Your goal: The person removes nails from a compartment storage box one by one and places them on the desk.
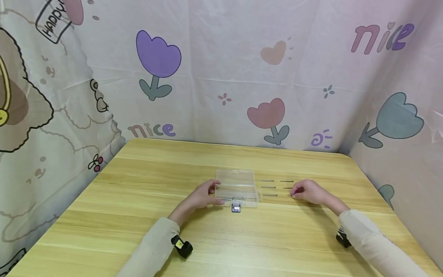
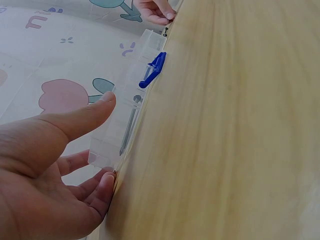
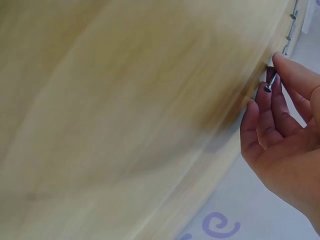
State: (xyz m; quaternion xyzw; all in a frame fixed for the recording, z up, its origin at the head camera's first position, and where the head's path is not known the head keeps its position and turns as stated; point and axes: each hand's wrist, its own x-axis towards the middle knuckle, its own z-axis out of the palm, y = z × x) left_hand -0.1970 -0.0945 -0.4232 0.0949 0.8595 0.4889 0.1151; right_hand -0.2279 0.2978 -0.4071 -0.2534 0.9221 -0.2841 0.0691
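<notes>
A clear plastic box (image 1: pixel 256 194) lies on the table with its lid (image 1: pixel 235 177) folded back. Several nails (image 2: pixel 129 130) are inside its front part, and a blue latch (image 2: pixel 154 70) hangs at its front. My left hand (image 1: pixel 204 194) holds the box at its left end, thumb at the front corner and fingers bent behind. To the right, my right hand (image 1: pixel 309 191) pinches a nail (image 3: pixel 270 81) between thumb and fingers, low over the table. Left of that hand, loose nails (image 1: pixel 268 187) lie in two columns, one nail partly hidden by the fingers.
The wooden table (image 1: pixel 138 192) reaches back to a printed cloth wall (image 1: pixel 214 77), with more cloth at both sides. A black wrist camera (image 1: pixel 182 247) sits on the left sleeve, another camera (image 1: pixel 343 237) on the right.
</notes>
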